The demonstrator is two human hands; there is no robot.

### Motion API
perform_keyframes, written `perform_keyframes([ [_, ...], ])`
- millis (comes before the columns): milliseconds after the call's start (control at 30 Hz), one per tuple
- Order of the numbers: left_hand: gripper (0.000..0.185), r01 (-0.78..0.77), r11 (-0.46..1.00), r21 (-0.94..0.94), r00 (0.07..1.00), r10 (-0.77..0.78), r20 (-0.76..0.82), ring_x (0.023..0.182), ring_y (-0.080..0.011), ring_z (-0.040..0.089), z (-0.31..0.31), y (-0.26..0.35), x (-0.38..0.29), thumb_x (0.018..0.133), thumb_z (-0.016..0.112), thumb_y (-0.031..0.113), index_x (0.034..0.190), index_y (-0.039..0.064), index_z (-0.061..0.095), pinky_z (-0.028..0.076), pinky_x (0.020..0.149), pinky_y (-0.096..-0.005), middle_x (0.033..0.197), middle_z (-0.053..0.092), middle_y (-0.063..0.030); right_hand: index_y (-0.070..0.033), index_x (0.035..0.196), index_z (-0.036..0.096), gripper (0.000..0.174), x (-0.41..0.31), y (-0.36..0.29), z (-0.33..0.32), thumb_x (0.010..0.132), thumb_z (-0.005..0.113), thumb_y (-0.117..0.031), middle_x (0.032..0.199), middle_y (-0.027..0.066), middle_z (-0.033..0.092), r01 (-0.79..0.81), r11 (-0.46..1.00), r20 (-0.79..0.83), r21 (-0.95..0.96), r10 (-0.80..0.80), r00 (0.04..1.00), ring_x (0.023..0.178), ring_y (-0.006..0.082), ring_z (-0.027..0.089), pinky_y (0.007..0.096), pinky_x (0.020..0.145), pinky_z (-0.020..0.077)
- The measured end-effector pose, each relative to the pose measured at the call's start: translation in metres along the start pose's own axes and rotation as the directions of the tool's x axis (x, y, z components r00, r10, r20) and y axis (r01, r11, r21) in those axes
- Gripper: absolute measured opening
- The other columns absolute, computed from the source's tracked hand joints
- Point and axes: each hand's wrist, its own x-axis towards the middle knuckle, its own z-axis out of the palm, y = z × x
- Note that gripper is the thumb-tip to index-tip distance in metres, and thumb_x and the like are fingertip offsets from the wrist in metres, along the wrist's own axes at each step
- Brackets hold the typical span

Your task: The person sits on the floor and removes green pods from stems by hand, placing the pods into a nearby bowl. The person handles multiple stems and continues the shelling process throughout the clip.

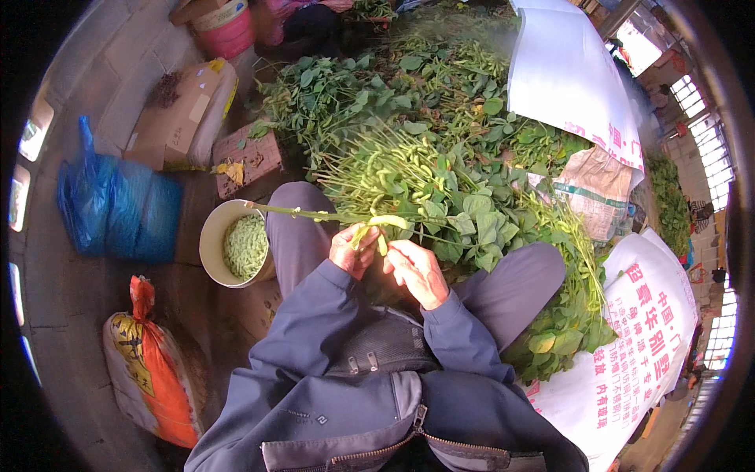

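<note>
Above my lap, my left hand [352,251] holds a cut green soybean stalk [301,213] together with several pods [386,222]. The stalk's bare end points left over my knee, and its leafy part runs right. Close beside it, my right hand [417,274] has bent fingers near the lower tip of a hanging pod; whether they pinch it is hard to make out. A heap of podded soybean plants [389,171] lies just beyond both hands. Left of my knee stands a cream-coloured bucket [211,251] holding shelled green beans [245,248].
A brick-red block [250,159], a cardboard box [171,118] and a blue plastic bag [121,206] are on the left. Nearer me sits a tied orange-and-white sack [153,377]. White printed sheets [637,330] lie right. Part of another person [307,26] shows at the far side.
</note>
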Motion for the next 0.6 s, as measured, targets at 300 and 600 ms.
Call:
perform_keyframes([
  [300,0.011,-0.015,0.999,0.04,0.996,0.018,-0.083,0.046,-0.0024,0.037,-0.002,-0.006,-0.001,0.092,0.072,0.016,0.094,0.006,0.068,0.024,0.042,-0.0201,0.067,0.056,0.0064,0.004,0.123,0.061,0.032,-0.002,-0.009,-0.001,0.101,0.056,-0.019,0.087,0.0044,0.069,-0.028,0.996,-0.002,0.083,0.028,1.0,0.064,0.006,0.052,0.0213,0.059,0.044],
  [600,0.007,-0.041,0.999,-0.012,0.998,0.041,-0.045,0.048,-0.002,0.039,-0.004,-0.008,-0.005,0.092,0.071,0.01,0.093,0.004,0.069,0.025,0.045,-0.0195,0.069,0.06,0.0042,0.005,0.125,0.059,0.035,-0.003,-0.008,-0.004,0.101,0.056,-0.02,0.088,0.0043,0.068,-0.161,0.951,0.037,0.264,0.157,0.987,0.063,0.005,0.051,0.0197,0.057,0.0416],
])
